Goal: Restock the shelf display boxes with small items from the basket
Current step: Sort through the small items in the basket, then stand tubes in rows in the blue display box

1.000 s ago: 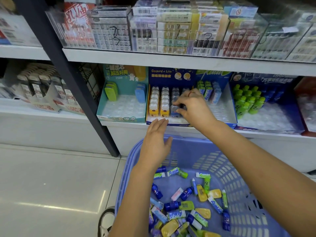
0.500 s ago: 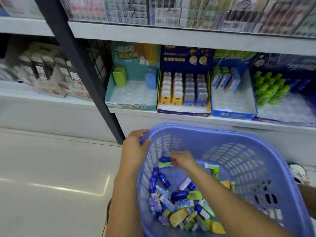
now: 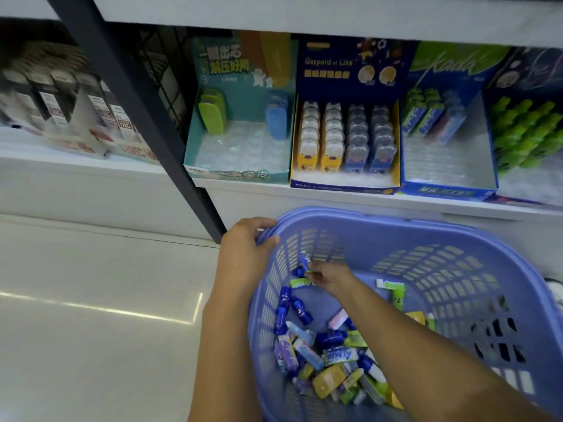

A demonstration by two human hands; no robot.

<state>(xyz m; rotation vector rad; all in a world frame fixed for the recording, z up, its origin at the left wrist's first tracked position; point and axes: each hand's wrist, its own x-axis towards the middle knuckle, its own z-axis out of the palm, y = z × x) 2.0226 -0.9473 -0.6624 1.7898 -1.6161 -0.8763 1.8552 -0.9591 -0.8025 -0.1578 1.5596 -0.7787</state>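
Observation:
A purple plastic basket (image 3: 457,239) fills the lower right, with several small blue, green and yellow items (image 3: 329,360) heaped in its near corner. My left hand (image 3: 243,251) grips the basket's left rim. Inside the basket, my right hand (image 3: 327,275) pinches a small blue item (image 3: 304,260) near the far left wall. On the shelf above stand a teal display box (image 3: 237,175), a dark blue and yellow box (image 3: 344,185) with four full rows, a blue box (image 3: 447,190) holding a few packs at its back, and a box of green bottles (image 3: 524,132).
A black upright post (image 3: 137,102) slants down left of the teal box. Left of it stands a display of small boxed goods (image 3: 76,117). A pale tiled floor (image 3: 91,300) lies to the left of the basket. The white shelf edge (image 3: 335,199) runs just above the basket.
My right hand left the dark blue and yellow box, dropped into the basket and picked up a small blue item. My left hand took hold of the basket rim. The view tilted down.

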